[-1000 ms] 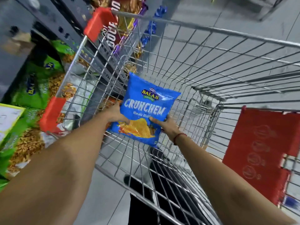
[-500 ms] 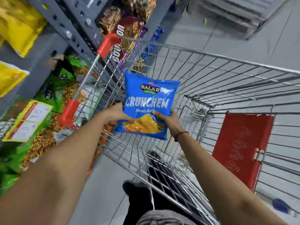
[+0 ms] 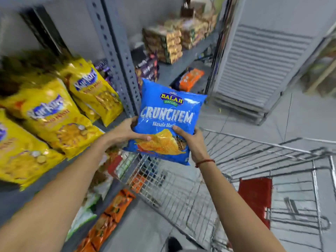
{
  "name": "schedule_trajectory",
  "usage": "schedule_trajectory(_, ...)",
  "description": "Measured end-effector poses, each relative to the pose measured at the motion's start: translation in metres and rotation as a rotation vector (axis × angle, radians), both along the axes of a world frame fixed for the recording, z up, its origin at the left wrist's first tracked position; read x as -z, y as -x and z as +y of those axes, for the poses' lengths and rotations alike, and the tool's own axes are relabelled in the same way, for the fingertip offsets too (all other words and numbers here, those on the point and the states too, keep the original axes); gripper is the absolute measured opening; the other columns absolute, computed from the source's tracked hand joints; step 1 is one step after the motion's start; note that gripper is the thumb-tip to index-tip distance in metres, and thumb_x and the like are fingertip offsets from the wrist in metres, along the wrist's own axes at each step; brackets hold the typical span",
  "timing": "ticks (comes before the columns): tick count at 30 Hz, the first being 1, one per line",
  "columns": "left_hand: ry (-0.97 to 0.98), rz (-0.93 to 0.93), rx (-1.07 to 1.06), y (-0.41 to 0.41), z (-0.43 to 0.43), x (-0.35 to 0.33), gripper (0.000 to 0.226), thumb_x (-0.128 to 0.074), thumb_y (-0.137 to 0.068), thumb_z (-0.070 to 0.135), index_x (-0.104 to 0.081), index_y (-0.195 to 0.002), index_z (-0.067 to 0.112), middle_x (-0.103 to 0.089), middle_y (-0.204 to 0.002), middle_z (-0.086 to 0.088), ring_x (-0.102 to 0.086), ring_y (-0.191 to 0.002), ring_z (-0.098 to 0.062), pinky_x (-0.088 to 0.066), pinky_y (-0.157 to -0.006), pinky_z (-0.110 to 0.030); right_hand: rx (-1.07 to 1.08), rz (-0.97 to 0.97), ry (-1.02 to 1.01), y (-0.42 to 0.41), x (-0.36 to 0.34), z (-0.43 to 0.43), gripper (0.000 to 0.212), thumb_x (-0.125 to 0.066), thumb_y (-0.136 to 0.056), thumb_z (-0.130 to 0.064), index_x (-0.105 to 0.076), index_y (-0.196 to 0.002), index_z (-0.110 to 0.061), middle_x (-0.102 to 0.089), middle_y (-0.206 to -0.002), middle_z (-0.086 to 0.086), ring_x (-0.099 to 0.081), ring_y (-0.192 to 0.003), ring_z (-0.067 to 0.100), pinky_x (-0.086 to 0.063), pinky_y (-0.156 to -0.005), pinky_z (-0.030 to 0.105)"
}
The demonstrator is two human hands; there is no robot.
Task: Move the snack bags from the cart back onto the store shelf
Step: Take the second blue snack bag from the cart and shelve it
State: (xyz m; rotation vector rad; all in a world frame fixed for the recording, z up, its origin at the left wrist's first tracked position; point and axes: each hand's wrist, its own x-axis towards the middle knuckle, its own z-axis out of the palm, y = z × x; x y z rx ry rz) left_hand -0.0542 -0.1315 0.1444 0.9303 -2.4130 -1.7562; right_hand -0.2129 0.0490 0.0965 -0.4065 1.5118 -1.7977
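Note:
I hold a blue snack bag (image 3: 169,113) marked Crunchem upright in the air with both hands. My left hand (image 3: 127,131) grips its lower left edge and my right hand (image 3: 190,140) grips its lower right edge. The bag hangs above the near left corner of the wire cart (image 3: 227,160), in front of a grey shelf upright (image 3: 118,51). The store shelf (image 3: 72,160) is on the left, its board carrying large yellow snack bags (image 3: 54,113).
Purple packets (image 3: 147,68) and stacked brown packs (image 3: 171,42) sit on the farther shelf bay. Orange packets (image 3: 112,210) and green-white bags lie on a lower shelf by the cart. A grey louvred panel (image 3: 258,60) stands at the right. The cart has a red flap (image 3: 254,197).
Both hands have lifted the blue bag up out of the cart toward the shelf. My view swung upward, and the yellow bags' shelf has come into sight on the left.

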Motion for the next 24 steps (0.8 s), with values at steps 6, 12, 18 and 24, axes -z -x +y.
schedule_trajectory(6, 0.147, 0.203, -0.085, -0.027, 0.002, -0.107, 0.112, -0.087, -0.03, 0.054, -0.043, -0.128, 0.02, -0.056, -0.127, 0.003, -0.057, -0.113, -0.01, -0.046, -0.098, -0.035, -0.017, 0.166, 0.213, -0.013, -0.109, -0.024, 0.025, -0.081, -0.071, -0.016, -0.07, -0.092, -0.023, -0.078, -0.087, -0.008, -0.074, -0.086, 0.016, -0.059, -0.074, 0.03)
schedule_trajectory(12, 0.39, 0.438, -0.191, -0.084, 0.016, -0.208, 0.075, -0.083, -0.048, 0.037, -0.048, -0.114, 0.032, -0.058, -0.115, 0.016, -0.057, -0.092, 0.016, -0.05, -0.081, -0.012, -0.072, 0.278, 0.447, -0.052, -0.221, -0.04, 0.023, -0.081, -0.069, -0.012, -0.073, -0.089, -0.02, -0.078, -0.094, 0.002, -0.074, -0.09, 0.026, -0.06, -0.079, 0.039)
schedule_trajectory(18, 0.639, 0.579, -0.276, -0.16, 0.032, -0.295, 0.062, -0.083, -0.054, 0.041, -0.048, -0.106, 0.045, -0.056, -0.11, 0.028, -0.054, -0.094, 0.021, -0.043, -0.073, -0.001, -0.179, 0.385, 0.673, -0.109, -0.312, -0.058, 0.03, -0.084, -0.055, -0.022, -0.074, -0.084, -0.022, -0.079, -0.085, -0.004, -0.074, -0.079, 0.015, -0.06, -0.068, 0.027)
schedule_trajectory(24, 0.704, 0.652, -0.44, -0.251, 0.043, -0.34, 0.062, -0.079, -0.06, 0.028, -0.048, -0.113, 0.039, -0.064, -0.107, 0.026, -0.06, -0.098, 0.008, -0.049, -0.072, -0.008, -0.348, 0.447, 0.817, -0.188, -0.377, -0.088, 0.047, -0.087, -0.048, -0.037, -0.072, -0.091, -0.025, -0.079, -0.09, -0.007, -0.075, -0.084, 0.015, -0.058, -0.067, 0.022)
